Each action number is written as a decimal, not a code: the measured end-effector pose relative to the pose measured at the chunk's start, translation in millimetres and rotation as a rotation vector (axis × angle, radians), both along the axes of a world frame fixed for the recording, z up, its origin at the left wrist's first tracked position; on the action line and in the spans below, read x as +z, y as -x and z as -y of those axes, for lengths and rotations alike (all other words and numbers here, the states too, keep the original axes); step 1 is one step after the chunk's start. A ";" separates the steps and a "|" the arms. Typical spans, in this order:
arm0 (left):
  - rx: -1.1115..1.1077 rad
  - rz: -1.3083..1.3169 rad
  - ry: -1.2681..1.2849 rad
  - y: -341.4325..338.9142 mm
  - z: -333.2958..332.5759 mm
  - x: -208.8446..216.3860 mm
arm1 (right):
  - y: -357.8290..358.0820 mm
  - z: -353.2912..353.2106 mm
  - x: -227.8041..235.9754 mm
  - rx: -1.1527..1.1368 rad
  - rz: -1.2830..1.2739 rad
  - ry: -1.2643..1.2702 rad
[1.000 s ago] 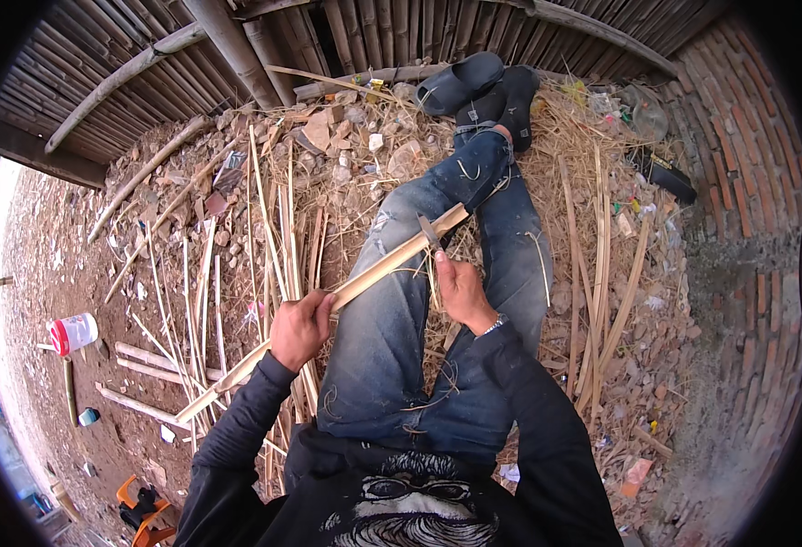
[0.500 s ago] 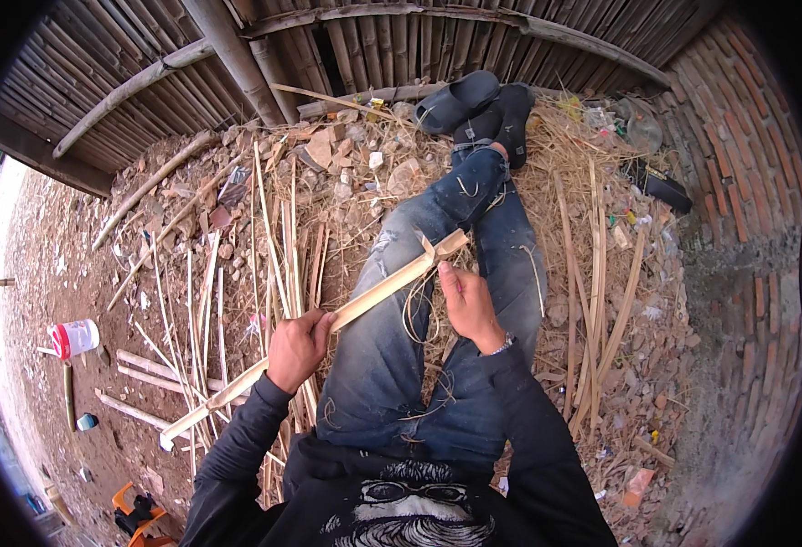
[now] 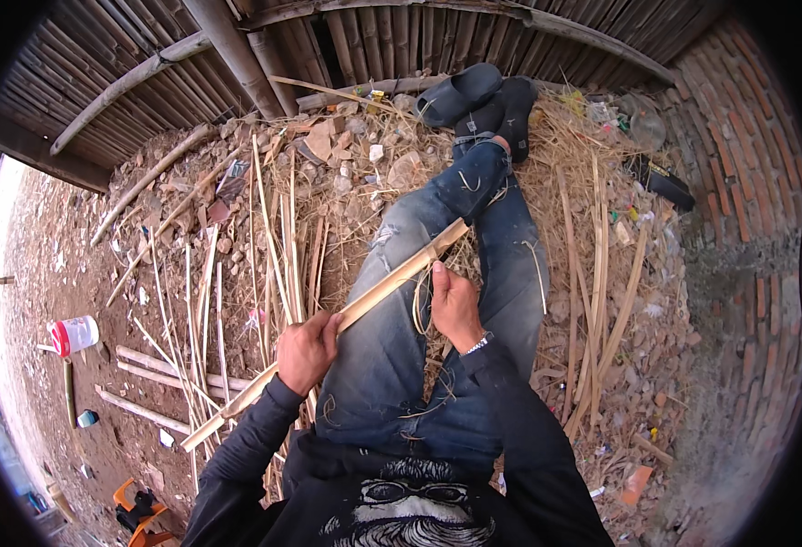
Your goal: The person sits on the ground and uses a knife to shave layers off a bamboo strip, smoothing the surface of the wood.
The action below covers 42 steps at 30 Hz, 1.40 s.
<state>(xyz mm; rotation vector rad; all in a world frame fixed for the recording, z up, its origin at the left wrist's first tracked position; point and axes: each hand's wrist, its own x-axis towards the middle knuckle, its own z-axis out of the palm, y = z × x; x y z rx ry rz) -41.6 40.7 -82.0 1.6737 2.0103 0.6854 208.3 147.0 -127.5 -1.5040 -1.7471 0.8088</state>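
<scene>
A long split bamboo strip (image 3: 388, 286) lies slantwise across my thighs, its upper end near my right knee and its lower end past my left forearm. My left hand (image 3: 307, 350) is wrapped round its middle. Close to the strip's upper part, my right hand (image 3: 456, 308) is closed with the thumb upright; whatever its curled fingers hold is hidden. A thin curled bamboo shaving (image 3: 416, 314) hangs beside the right fingers. Further thin shavings cling to my jeans (image 3: 378, 369).
Several bamboo strips (image 3: 278, 246) lie on my left, more strips (image 3: 592, 310) on my right. Bamboo poles (image 3: 159, 378), a white-and-red bucket (image 3: 74, 335) and an orange object (image 3: 150, 524) are further left. A brick wall (image 3: 738, 155) bounds the right, a bamboo wall (image 3: 401, 50) the far side.
My left hand and the strip have shifted slightly right. My right hand has moved a little left along it. The curled sliver that stood up near the strip's upper end no longer shows there.
</scene>
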 end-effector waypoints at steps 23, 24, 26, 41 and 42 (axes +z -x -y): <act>-0.032 0.102 0.040 -9.0 -14.5 32.6 | -39.9 -19.3 25.1 0.173 -0.870 0.886; -0.031 0.099 0.037 -12.0 -10.3 32.4 | -42.0 -16.2 30.4 0.121 -0.972 0.795; -0.040 -0.013 -0.064 -17.3 -2.5 29.0 | -40.6 -9.5 35.9 0.020 -0.898 0.728; 0.010 -0.048 -0.089 -26.5 21.0 10.0 | -22.7 12.9 28.8 -0.089 -0.215 -0.022; 0.010 -0.047 -0.090 -26.2 21.3 7.0 | -23.9 12.6 27.8 -0.069 -0.229 -0.032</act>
